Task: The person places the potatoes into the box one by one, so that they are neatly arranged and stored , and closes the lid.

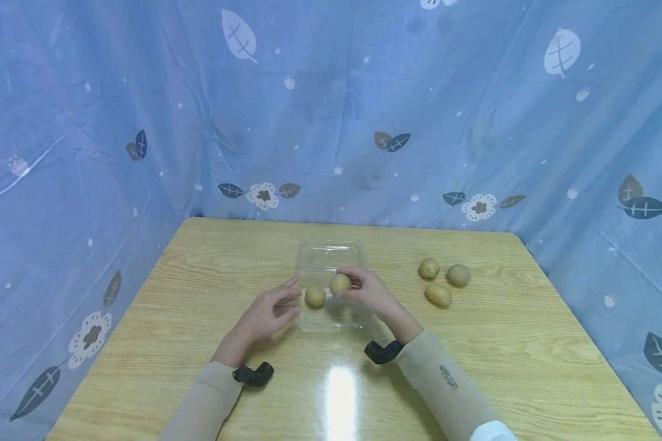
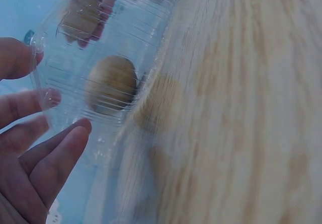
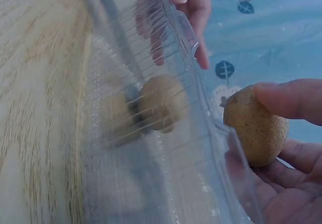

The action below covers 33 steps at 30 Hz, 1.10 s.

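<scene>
A clear plastic clamshell box lies on the table with its lid folded back. One potato rests inside it, on the left, and shows through the ribbed wall in both wrist views. My right hand pinches a second potato between thumb and fingers, over the right part of the box near its rim. My left hand is at the left edge of the box. Its fingers are spread and loosely bent around the rim, with some fingertips seen at the plastic; how firmly they touch, I cannot tell.
Three more potatoes lie together on the table right of the box: a round one, a browner one and an oblong one. A blue patterned curtain stands behind the wooden table.
</scene>
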### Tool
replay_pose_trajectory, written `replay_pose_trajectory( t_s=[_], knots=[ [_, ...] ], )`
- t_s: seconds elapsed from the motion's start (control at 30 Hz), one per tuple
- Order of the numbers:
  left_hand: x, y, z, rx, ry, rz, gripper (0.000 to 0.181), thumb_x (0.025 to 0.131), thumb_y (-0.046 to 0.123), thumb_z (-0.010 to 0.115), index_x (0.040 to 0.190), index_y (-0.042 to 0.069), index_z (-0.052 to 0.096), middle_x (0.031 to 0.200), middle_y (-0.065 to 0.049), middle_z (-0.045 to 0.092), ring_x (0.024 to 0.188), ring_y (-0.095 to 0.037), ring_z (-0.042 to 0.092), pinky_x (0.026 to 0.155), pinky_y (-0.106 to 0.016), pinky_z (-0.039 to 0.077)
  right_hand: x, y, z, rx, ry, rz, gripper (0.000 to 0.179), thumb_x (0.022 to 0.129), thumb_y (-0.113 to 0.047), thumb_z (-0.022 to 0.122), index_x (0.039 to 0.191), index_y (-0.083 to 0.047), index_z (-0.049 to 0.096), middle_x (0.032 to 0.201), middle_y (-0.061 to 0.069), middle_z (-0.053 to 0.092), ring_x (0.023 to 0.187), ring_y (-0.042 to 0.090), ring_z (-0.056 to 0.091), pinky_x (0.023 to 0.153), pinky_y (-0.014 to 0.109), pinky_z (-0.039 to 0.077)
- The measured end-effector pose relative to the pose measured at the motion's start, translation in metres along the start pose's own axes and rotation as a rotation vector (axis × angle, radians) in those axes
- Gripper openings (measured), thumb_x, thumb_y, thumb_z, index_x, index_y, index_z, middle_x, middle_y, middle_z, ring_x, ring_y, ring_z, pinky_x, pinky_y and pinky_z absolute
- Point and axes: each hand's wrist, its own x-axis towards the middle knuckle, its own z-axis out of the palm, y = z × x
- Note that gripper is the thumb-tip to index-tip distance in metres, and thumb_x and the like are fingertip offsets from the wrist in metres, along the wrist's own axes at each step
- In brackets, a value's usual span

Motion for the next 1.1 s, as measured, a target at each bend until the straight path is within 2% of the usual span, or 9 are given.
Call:
replay_pose_trajectory(
  t_s=[0.27, 0.5, 0.7, 0.87, 1.1],
  knots=[
    [0.001, 0.001, 0.000, 0.014, 0.007, -0.014, 0.038, 0.091, 0.016, 0.063, 0.124, -0.002, 0.057, 0.155, -0.004, 0.030, 0.114, -0.029, 0.061, 0.090, -0.024, 0.054, 0.009, 0.005, 0.004, -0.043, 0.017, 0.021, 0.054, 0.083, -0.006, 0.069, 0.133, 0.002, 0.051, 0.137, 0.020, 0.050, 0.122, 0.038, 0.052, 0.098, 0.041, 0.052],
    [0.000, -0.001, 0.000, 0.021, 0.002, -0.014, 0.039, 0.092, 0.019, 0.063, 0.126, -0.001, 0.057, 0.155, -0.005, 0.030, 0.114, -0.030, 0.061, 0.091, -0.025, 0.055, 0.015, 0.009, 0.006, -0.163, -0.001, 0.004, 0.053, 0.081, -0.002, 0.070, 0.130, 0.007, 0.052, 0.133, 0.024, 0.051, 0.118, 0.040, 0.054, 0.101, 0.042, 0.049],
    [0.001, 0.000, 0.000, -0.002, -0.008, -0.020, 0.040, 0.092, 0.018, 0.063, 0.125, -0.002, 0.056, 0.155, -0.005, 0.028, 0.116, -0.030, 0.059, 0.091, -0.025, 0.054, 0.018, 0.007, 0.008, -0.207, -0.008, 0.056, 0.055, 0.078, -0.001, 0.071, 0.130, 0.004, 0.053, 0.129, 0.022, 0.056, 0.116, 0.036, 0.057, 0.099, 0.041, 0.051],
    [0.001, 0.000, 0.000, 0.016, -0.007, -0.003, 0.039, 0.092, 0.019, 0.062, 0.125, -0.001, 0.057, 0.155, -0.006, 0.029, 0.115, -0.028, 0.061, 0.092, -0.025, 0.054, 0.020, 0.007, 0.010, -0.243, -0.018, 0.068, 0.056, 0.077, -0.002, 0.072, 0.130, 0.003, 0.053, 0.128, 0.020, 0.057, 0.113, 0.034, 0.058, 0.094, 0.038, 0.053],
    [0.001, 0.002, -0.001, -0.009, -0.018, -0.010, 0.041, 0.093, 0.021, 0.061, 0.125, -0.003, 0.056, 0.156, -0.006, 0.027, 0.116, -0.030, 0.059, 0.091, -0.025, 0.055, 0.020, 0.008, 0.012, -0.265, -0.029, 0.084, 0.057, 0.077, -0.003, 0.072, 0.130, 0.002, 0.053, 0.128, 0.018, 0.058, 0.113, 0.033, 0.058, 0.090, 0.037, 0.055]
  ],
)
